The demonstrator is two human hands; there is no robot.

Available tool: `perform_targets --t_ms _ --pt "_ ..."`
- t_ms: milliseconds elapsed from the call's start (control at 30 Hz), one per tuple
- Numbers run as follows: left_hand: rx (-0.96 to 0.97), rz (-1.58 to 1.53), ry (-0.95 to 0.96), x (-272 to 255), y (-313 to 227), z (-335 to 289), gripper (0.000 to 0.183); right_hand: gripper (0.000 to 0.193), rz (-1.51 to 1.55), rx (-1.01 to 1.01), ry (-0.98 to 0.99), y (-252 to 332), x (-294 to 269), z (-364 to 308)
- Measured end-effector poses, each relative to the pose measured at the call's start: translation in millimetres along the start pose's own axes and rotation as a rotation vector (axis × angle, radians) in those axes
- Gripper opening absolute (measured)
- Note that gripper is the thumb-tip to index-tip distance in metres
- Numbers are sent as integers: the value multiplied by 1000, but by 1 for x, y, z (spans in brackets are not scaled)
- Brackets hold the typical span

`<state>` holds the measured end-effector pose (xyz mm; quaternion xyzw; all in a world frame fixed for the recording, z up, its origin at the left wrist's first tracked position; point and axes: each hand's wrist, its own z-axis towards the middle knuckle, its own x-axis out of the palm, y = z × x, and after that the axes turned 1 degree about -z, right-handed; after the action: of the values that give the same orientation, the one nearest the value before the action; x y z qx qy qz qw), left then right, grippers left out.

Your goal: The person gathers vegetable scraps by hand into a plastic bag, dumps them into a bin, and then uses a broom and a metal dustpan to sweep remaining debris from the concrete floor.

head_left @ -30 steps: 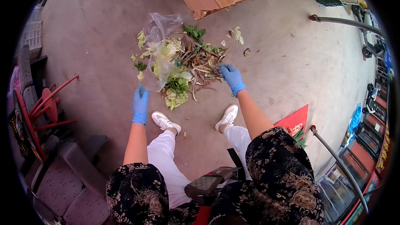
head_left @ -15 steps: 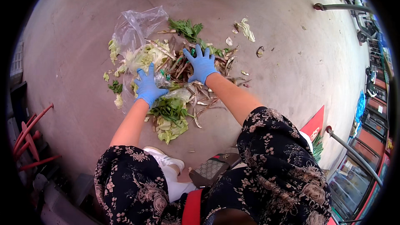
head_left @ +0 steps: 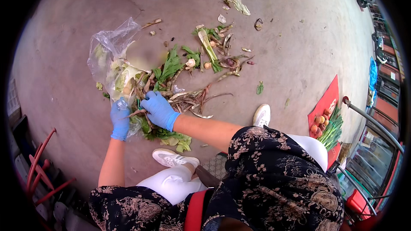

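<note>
Both my hands wear blue gloves and meet at the near side of a heap of vegetable scraps on the floor. My left hand (head_left: 120,119) is closed on the crumpled edge of a clear plastic bag (head_left: 112,38). Close beside it, my right hand (head_left: 159,110) has its fingers curled into the withered bean pods (head_left: 188,99); their tips are hidden. Pale cabbage leaves (head_left: 124,78) lie in and against the bag. Green leaves (head_left: 171,66) rest on the heap, with more lettuce-like leaves (head_left: 177,140) below my right hand.
A pale stalk (head_left: 207,45) and more scraps lie beyond the heap. A wilted leaf (head_left: 239,5) is farther off. On the right, round reddish produce (head_left: 319,126) and green stalks (head_left: 334,130) lie by a red sheet (head_left: 327,96). Red metal legs (head_left: 40,158) stand at left.
My spread hands have drawn together at the near-left side of the heap and closed. The green leaves and pods have shifted, and some scraps now lie apart from the heap.
</note>
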<state>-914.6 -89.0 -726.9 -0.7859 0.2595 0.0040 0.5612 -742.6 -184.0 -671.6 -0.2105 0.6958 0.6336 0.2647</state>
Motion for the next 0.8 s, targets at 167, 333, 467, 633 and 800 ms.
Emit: perform_targets --t_ms 167,333,467,633,800 --pt "-60 -156 -17 -16 -35 -33 27 23 119 -131 39 20 -3 -4" --pt "60 438 -75 -29 -6 -44 45 35 -58 -270 407 10 8 -15" --pt "120 999 -46 8 -86 -48 53 39 -84 -286 693 -12 -16 -32" --pt "635 794 116 59 -100 -15 53 21 -72 -21 189 -43 -58 0" --pt "597 1004 336 92 -63 13 50 20 -174 127 -11 -94 -57 58"
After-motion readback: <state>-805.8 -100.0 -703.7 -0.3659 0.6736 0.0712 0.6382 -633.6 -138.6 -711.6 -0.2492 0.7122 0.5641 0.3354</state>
